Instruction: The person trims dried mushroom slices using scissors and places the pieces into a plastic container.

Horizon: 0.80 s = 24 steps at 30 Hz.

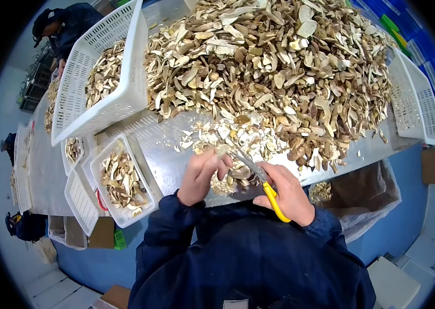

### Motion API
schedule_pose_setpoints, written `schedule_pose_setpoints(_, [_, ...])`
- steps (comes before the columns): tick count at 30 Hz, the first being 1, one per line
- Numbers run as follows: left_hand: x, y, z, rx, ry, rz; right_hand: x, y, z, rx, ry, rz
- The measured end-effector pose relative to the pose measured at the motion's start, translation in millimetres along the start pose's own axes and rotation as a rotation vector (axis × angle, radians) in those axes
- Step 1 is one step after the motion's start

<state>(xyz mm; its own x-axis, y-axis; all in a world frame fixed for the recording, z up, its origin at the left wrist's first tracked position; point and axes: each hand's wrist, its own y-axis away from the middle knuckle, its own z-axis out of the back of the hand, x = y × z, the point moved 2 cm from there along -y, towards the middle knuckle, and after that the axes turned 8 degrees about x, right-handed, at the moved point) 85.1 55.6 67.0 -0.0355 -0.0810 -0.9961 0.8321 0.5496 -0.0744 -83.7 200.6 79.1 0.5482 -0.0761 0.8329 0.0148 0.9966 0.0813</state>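
Observation:
My left hand [203,172] is closed, pinching a pale mushroom slice [221,150] between thumb and fingers. Around the yellow handles of a pair of scissors [275,202] my right hand [288,191] is wrapped. The metal blades point up and left, their tips close to the slice; whether they touch it I cannot tell. Beneath both hands, pale mushroom trimmings [258,139] are scattered over the metal table [161,149]. Behind them rises a large heap of dried mushroom slices [279,77].
At left stand a tall white crate [137,77] and a small white basket [148,198], both with mushroom slices. Another white crate [415,98] leans at right. A lined box [367,201] sits below the table's front edge. A co-worker [68,26] is at upper left.

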Motion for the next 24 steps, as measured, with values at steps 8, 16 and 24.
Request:
schedule_pose_setpoints(8, [2,8,-13,0.098,-0.053,0.102,5,-1,-12,0.072,-0.048,0.028])
schedule_pose_setpoints(16, [29,11,-2,0.137,0.378,0.141,-10,0,-21,0.071,-0.137,-0.047])
schedule_pose_setpoints(24, [58,1,86,-0.269,0.612,0.138,-83,-1,-36,-0.156,-1.029,0.069])
